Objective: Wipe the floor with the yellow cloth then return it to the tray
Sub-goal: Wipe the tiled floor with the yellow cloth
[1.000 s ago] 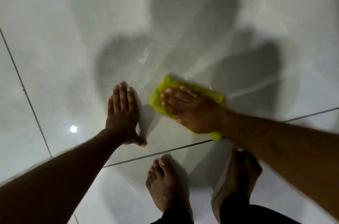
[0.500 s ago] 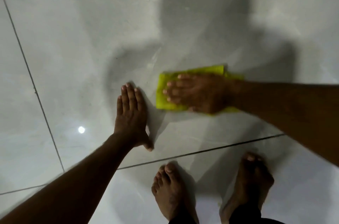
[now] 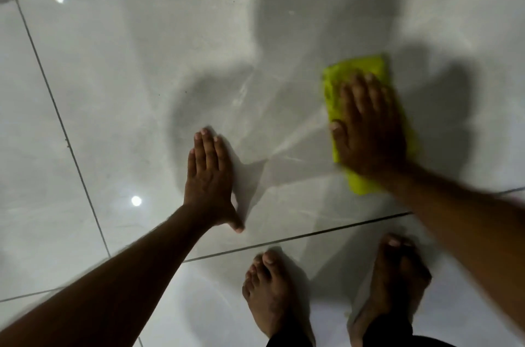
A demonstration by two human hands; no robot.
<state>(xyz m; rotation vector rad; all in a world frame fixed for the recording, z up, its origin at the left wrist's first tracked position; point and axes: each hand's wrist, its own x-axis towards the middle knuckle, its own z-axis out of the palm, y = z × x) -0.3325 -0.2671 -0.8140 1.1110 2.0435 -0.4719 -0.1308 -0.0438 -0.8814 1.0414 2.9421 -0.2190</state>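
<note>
A person is bending low over a shiny pale floor (image 3: 119,96). The right hand (image 3: 369,130) is lying flat on top of the yellow cloth (image 3: 355,68), with the fingers spread out and pressing it down. The hand is not wrapping around the cloth. It is open and just pushing on it. Bits of cloth are poking out past the fingertips and below the wrist.

The left hand (image 3: 208,176) is resting on the bare floor, well apart from the cloth. It is flat and open too, holding nothing. It looks like it is keeping the person steady.

2 bare feet are standing close to the cloth, on the near side of a dark tile line (image 3: 284,240). The right foot (image 3: 395,281) is nearer to the cloth than the left foot (image 3: 270,292). 2 bright light spots are shining on the floor, far from the cloth, past the left hand.

No tray is showing anywhere, so the cloth is far from being put back. The wiping step is probably the one going on now.

The cloth looks soft, thin and light. It is likely bending and folding easily, and it may bunch up if pushed from 1 edge. A flat palm in the middle keeps it spread out. The floor looks smooth, so the cloth should slide well. To lift it later, pinching a corner or scrunching the middle should work, and it cannot break.
</note>
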